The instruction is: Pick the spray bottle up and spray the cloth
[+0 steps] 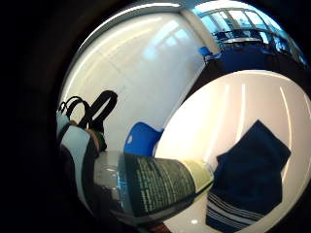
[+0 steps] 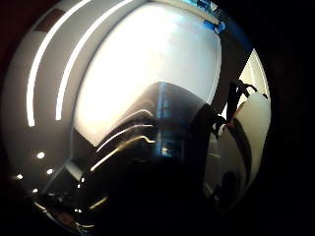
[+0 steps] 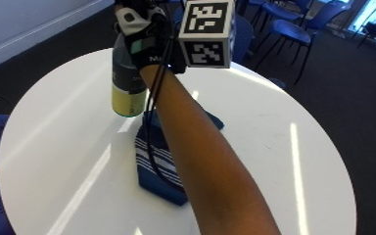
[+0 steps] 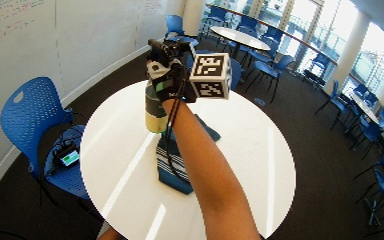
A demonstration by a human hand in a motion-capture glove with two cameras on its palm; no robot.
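Observation:
My gloved right hand (image 3: 144, 36) grips the neck of a spray bottle (image 3: 126, 81) and holds it upright in the air above the round white table (image 3: 58, 122). The bottle has a dark green label and a pale yellow base. It hangs over the far end of a folded navy cloth (image 3: 158, 169) with white stripes, which lies flat on the table under my forearm. In the little finger side palm view the bottle's label (image 1: 165, 187) fills the space beside my palm, with the cloth (image 1: 250, 179) below it. The thumb side palm view shows the dark bottle top (image 2: 167, 128) close up.
A blue chair (image 4: 32, 125) stands beside the table at the wall side, with a small device on its seat. More blue chairs (image 3: 292, 29) and tables stand beyond the far edge. Bare tabletop lies all around the cloth.

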